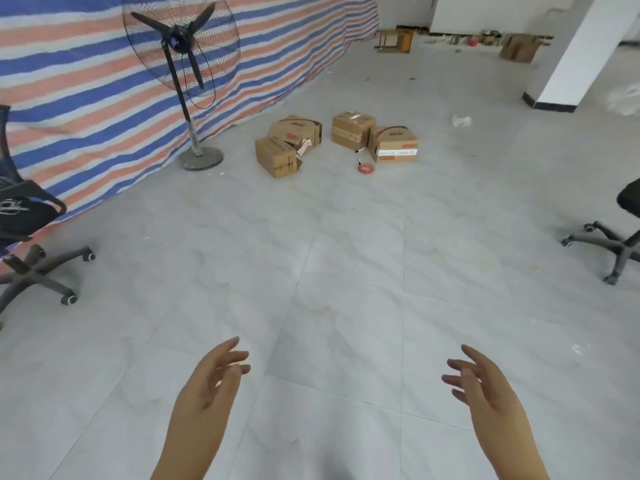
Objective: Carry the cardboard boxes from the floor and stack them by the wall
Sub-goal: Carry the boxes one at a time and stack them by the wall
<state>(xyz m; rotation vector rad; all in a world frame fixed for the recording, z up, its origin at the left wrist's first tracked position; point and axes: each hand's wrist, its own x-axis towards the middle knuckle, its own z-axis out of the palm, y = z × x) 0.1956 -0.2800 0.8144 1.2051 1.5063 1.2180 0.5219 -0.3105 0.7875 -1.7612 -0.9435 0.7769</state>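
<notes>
Several brown cardboard boxes lie on the tiled floor ahead, close to the striped tarp wall [86, 98]. One box [277, 157] sits nearest, with a second box [294, 129] leaning behind it. To the right stand a taller box [352, 129] and a box with a white label [394, 145], touching each other. My left hand [211, 382] and my right hand [481, 386] are held out low in front of me, far short of the boxes. Both hands are empty with fingers spread.
A tall standing fan [187, 64] on a round base [201, 157] stands left of the boxes. Office chairs sit at the left edge [31, 244] and right edge [620, 237]. A red cord [366, 167] lies by the boxes. A white pillar [581, 50] and another box [519, 46] are at the back.
</notes>
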